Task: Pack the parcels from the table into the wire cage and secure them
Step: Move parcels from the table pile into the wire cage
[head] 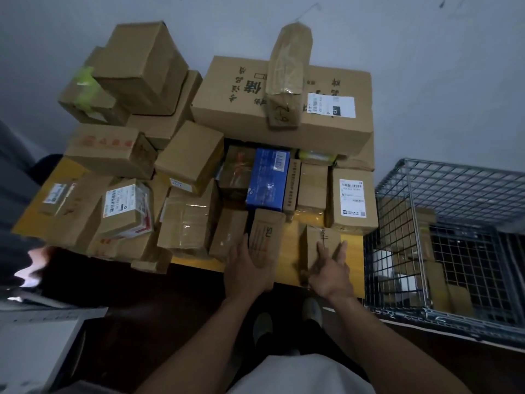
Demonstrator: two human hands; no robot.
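A yellow table [287, 251] is piled with cardboard parcels. At its front edge stands a slim brown box [265, 231] printed with letters; my left hand [247, 268] wraps its near end, thumb on the left side. Beside it to the right sits a small plain brown box [318, 240], and my right hand [331, 273] lies on its near face with fingers spread. The wire cage [454, 200] stands to the right of the table and holds several brown parcels in its bottom.
A large printed carton [235, 109] with a taped long parcel [288, 69] on top fills the back of the table. A blue box [268, 180] lies mid-table. Stacked boxes [136, 69] tower at the back left. White wall behind; dark floor and my feet below.
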